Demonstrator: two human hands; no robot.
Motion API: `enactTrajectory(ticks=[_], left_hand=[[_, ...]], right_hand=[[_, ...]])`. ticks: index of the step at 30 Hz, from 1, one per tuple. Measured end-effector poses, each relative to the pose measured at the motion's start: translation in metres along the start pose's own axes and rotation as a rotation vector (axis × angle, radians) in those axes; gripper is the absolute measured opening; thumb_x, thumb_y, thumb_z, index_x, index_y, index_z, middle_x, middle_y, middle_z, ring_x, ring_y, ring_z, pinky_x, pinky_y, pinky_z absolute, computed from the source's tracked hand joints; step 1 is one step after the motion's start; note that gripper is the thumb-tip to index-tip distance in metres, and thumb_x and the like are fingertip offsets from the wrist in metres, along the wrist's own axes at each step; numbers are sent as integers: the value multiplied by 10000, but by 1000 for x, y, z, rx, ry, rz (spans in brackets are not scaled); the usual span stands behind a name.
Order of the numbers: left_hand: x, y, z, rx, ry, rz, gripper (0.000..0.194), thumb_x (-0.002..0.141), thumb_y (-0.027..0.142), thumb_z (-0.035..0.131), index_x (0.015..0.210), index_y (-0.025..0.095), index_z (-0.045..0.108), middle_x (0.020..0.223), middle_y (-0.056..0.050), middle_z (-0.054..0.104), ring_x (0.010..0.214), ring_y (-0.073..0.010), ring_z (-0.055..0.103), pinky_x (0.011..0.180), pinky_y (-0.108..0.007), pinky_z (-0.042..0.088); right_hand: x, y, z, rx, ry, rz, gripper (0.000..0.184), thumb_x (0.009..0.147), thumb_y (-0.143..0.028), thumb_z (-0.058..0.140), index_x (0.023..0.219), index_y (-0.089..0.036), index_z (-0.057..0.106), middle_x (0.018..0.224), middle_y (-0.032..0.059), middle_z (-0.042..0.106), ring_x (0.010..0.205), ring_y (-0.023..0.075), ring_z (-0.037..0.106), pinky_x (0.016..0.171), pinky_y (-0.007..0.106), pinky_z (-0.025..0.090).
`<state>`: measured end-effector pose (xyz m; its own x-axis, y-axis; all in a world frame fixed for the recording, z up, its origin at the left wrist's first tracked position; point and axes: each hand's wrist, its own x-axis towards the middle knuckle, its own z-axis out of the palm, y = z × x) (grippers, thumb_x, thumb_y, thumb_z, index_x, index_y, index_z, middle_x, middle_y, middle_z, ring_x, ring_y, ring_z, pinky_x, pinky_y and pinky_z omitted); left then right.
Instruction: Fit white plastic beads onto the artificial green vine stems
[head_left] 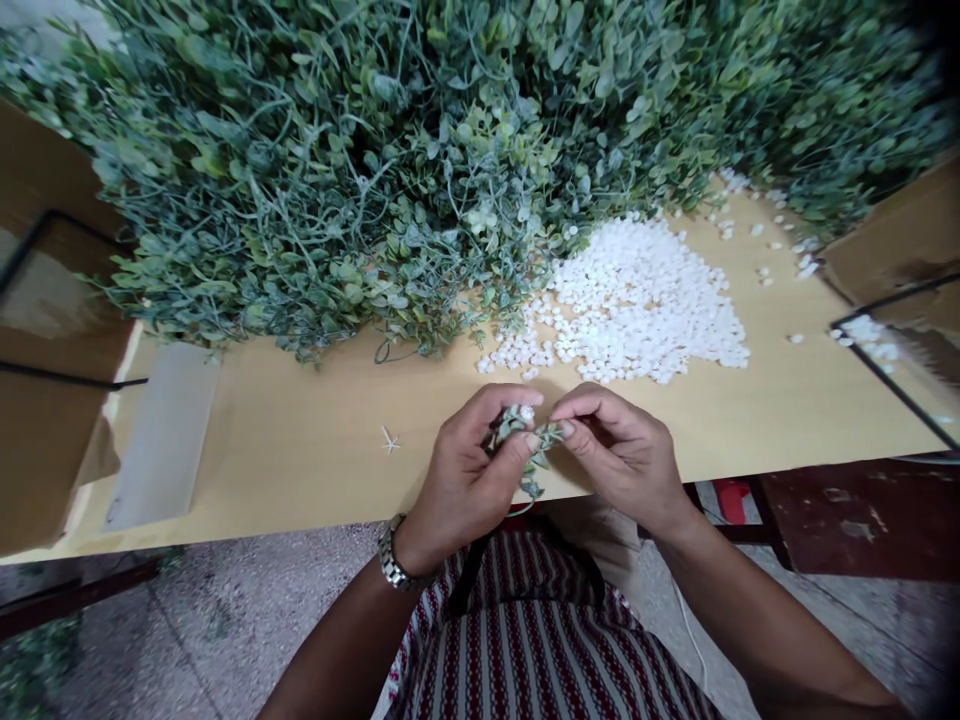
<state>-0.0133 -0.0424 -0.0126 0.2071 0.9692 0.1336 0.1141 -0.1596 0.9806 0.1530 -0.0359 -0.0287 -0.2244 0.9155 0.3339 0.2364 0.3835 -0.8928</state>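
Low over the table's front edge, my left hand (482, 455) is closed around an artificial leaf sprig (534, 470), its thumb pressed on the leaves. A small white piece shows at the top of the sprig, near my left fingers. My right hand (626, 450) pinches the tip of the same sprig between thumb and forefinger. Just beyond both hands lies a heap of small white pieces (645, 300). To the left, a tiny white star-shaped piece (390, 440) rests on the tabletop.
A big mass of artificial greenery (375, 180) covers the back of the table (300, 430). Cardboard (60, 400) with black rods stands at the left, more cardboard (900, 235) at the right. A translucent strip (165, 435) lies at left. A dark red bench (862, 520) is below right.
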Motion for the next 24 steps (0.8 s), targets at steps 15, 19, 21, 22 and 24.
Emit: enactTrajectory(ticks=[15, 19, 21, 22, 24], left_hand=[[3, -10, 1, 370, 73, 93, 263, 805, 90, 497, 1052, 159, 554, 992, -66, 573, 931, -187, 562, 850, -313, 452], [2, -8, 3, 325, 118, 168, 235, 804, 97, 512, 1021, 174, 561, 1031, -66, 540, 969, -186, 535, 855, -303, 449], [2, -6, 5, 273, 121, 187, 219, 808, 101, 518, 1007, 182, 559, 1017, -63, 540, 962, -184, 536, 845, -299, 451], [2, -5, 5, 245, 112, 195, 208, 808, 105, 526, 998, 182, 561, 1011, -63, 539, 963, -184, 536, 847, -300, 450], [1, -3, 6, 186, 83, 202, 186, 803, 119, 549, 978, 181, 569, 1004, -64, 537, 973, -189, 533, 851, -306, 446]], right_hand=[[31, 12, -14, 434, 331, 209, 122, 810, -314, 611, 787, -214, 544, 701, -12, 541, 606, 111, 509, 593, 258, 450], [18, 9, -21, 360, 206, 103, 101, 819, -302, 606, 782, -212, 577, 709, -2, 558, 650, 128, 527, 621, 275, 460], [10, 3, -22, 294, 63, 52, 68, 824, -262, 606, 787, -205, 611, 749, 17, 590, 741, 150, 563, 671, 294, 476], [6, -1, -23, 263, 14, 33, 49, 827, -237, 603, 797, -202, 622, 797, 30, 606, 802, 160, 577, 710, 306, 481], [3, -7, -22, 211, -57, 14, 41, 834, -192, 592, 825, -200, 630, 888, 48, 622, 892, 170, 587, 771, 322, 480]])
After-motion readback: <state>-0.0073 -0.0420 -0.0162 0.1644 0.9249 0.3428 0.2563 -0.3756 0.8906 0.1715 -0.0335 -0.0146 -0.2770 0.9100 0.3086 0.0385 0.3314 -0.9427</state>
